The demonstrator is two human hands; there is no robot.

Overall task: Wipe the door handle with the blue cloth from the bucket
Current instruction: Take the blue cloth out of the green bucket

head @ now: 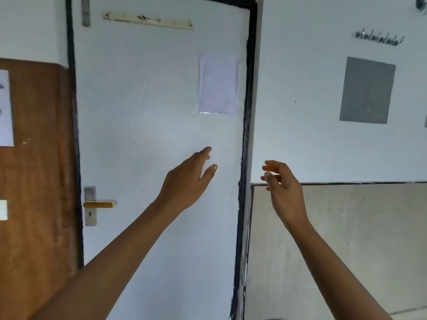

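Note:
A white door point(150, 112) with a black frame fills the middle of the head view. Its brass handle point(99, 205) sits on a grey lock plate at the door's left edge, about waist height. My left hand point(188, 179) is raised in front of the door, right of the handle and well apart from it, fingers spread and empty. My right hand point(280, 183) hovers further right, in front of the wall, fingers loosely curled and apart, holding nothing. No blue cloth or bucket is in view.
A brown wooden panel point(34, 181) with paper sheets stands left of the door. A paper sheet point(218, 84) is taped on the door. On the right wall hang a grey panel point(367, 91) and a hook rack point(379, 38).

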